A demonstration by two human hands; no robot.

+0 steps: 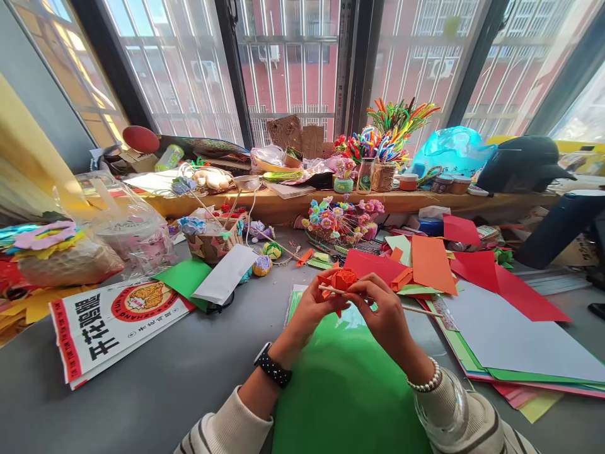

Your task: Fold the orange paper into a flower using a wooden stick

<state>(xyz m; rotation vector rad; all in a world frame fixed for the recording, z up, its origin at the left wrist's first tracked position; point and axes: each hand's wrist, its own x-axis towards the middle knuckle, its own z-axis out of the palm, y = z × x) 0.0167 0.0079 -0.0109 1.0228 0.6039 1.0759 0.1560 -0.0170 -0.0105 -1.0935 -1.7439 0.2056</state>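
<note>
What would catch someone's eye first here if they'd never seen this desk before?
Dead centre, the left hand and right hand pinch a folded orange paper flower with a thin wooden stick against it, above a bright green sheet. Behind, on the wooden sill, a spray of coloured pipe cleaners stands out against the window. Red and orange paper sheets lie scattered to the right.

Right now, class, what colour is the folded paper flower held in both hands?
Orange paper flower, seen in the head view.
</note>
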